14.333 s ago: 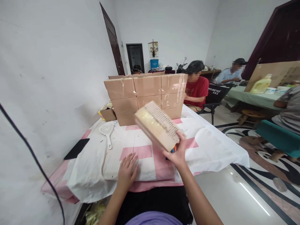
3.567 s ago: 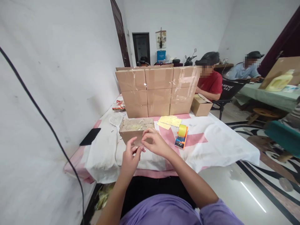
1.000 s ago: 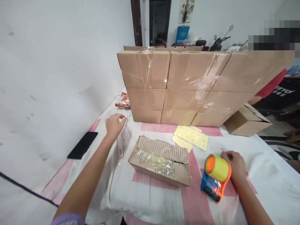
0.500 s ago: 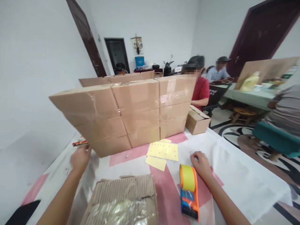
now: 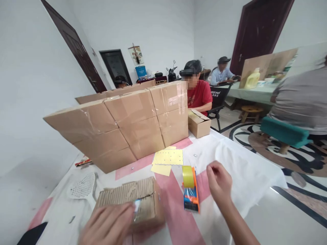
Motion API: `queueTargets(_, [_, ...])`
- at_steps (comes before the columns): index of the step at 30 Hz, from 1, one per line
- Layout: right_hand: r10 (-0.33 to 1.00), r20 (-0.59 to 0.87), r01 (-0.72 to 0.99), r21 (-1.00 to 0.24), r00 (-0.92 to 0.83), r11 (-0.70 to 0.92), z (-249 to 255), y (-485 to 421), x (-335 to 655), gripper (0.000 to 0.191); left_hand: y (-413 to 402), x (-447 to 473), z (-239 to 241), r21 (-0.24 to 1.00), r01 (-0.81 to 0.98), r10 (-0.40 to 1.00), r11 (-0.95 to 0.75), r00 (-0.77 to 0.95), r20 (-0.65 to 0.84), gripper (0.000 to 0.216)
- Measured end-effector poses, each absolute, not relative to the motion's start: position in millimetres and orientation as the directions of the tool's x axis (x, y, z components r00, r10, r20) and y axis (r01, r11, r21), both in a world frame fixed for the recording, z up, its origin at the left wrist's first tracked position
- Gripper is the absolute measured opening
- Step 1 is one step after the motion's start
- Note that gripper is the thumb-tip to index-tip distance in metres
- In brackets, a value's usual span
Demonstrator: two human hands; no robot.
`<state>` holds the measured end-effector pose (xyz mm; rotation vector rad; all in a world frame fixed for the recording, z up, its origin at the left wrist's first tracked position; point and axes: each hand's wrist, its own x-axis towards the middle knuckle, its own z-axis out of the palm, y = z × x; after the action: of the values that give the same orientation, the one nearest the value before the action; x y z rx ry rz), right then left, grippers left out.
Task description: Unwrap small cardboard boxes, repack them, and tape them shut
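My left hand (image 5: pixel 109 223), smeared by motion, is over the near left part of a taped corrugated cardboard package (image 5: pixel 146 212). A small whitish-blue patch (image 5: pixel 137 205) shows by its fingertips; I cannot make out whether it is held. Fingers curled in, my right hand (image 5: pixel 220 180) hovers above the cloth with nothing visible in it. Left of it lies an orange and blue tape dispenser (image 5: pixel 195 199) with a yellow tape roll (image 5: pixel 188 177). Farther back, a small clear piece (image 5: pixel 195 155) rests near yellow paper sheets (image 5: pixel 168 157). A white perforated skimmer (image 5: pixel 82 186) lies left of the package.
A wide wall of taped cardboard (image 5: pixel 138 122) stands across the table, with a small carton (image 5: pixel 200 127) at its right end. A red-wrapped item (image 5: pixel 83 162) lies at the left. Beyond sits a person in a red shirt (image 5: pixel 200 95); others sit farther away.
My left hand has come from the far left edge to the package, uncovering the skimmer. My right hand has lifted away from the small clear piece. The view has turned right.
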<state>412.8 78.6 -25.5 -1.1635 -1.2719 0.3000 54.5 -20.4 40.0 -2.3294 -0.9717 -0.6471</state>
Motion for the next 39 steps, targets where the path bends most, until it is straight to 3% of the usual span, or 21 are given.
queueTargets(2, [0.812, 0.516, 0.306, -0.847, 0.274, 0.435, -12.9, 32.2, 391.3, 0.023, -21.9, 90.7, 41.3, -0.273, 0.737, 0.459, -0.618, 0.62, 0.636, 0.03])
queueTargets(5, [0.965, 0.254, 0.126, -0.957, -0.067, 0.261, -6.4, -11.1, 354.4, 0.024, -25.7, 129.5, 35.0, -0.317, 0.678, 0.393, -0.664, 0.676, 0.624, 0.03])
queueTargets(9, [0.953, 0.037, -0.038, -0.999, -0.301, 0.027, -11.2, -19.9, 324.9, 0.029, -31.2, 149.8, 28.8, -0.322, 0.657, 0.36, -0.682, 0.685, 0.633, 0.028])
queueTargets(13, [0.957, 0.079, -0.121, -0.992, -0.278, 0.047, -22.9, -12.2, 320.0, 0.033, -29.9, 137.5, 27.2, -0.277, 0.753, 0.453, -0.597, 0.601, 0.658, 0.024])
queueTargets(17, [0.973, 0.123, -0.033, -0.992, -0.197, 0.118, -35.9, -0.8, 316.5, 0.031, -10.7, 88.5, 17.3, -0.14, 0.942, 0.712, -0.304, 0.322, 0.624, 0.036])
queueTargets(19, [0.972, 0.127, 0.004, -0.991, -0.199, 0.131, -43.6, 7.1, 311.8, 0.03, -0.8, 60.6, 10.1, -0.028, 0.992, 0.86, -0.124, 0.122, 0.495, 0.044])
queueTargets(22, [0.972, 0.107, 0.044, -0.992, -0.211, 0.119, -57.6, 18.7, 300.8, 0.028, 4.5, 34.1, 4.2, 0.079, 0.996, 0.968, -0.045, 0.024, 0.25, 0.051])
queueTargets(24, [0.978, 0.068, 0.063, -0.995, -0.198, 0.082, -67.7, 24.4, 291.8, 0.026, 3.4, 30.1, 4.8, 0.106, 0.994, 0.983, -0.039, 0.019, 0.185, 0.053])
queueTargets(29, [0.962, -0.028, -0.001, -1.0, -0.272, -0.029, -87.2, 31.1, 271.4, 0.026, -0.4, 38.4, 7.9, 0.093, 0.994, 0.979, -0.054, 0.034, 0.199, 0.052])
queueTargets(39, [0.943, -0.012, -0.043, -0.999, -0.331, -0.028, -86.8, 37.2, 263.9, 0.023, -1.1, 36.3, 3.3, 0.081, 0.994, 0.968, -0.078, 0.056, 0.244, 0.052])
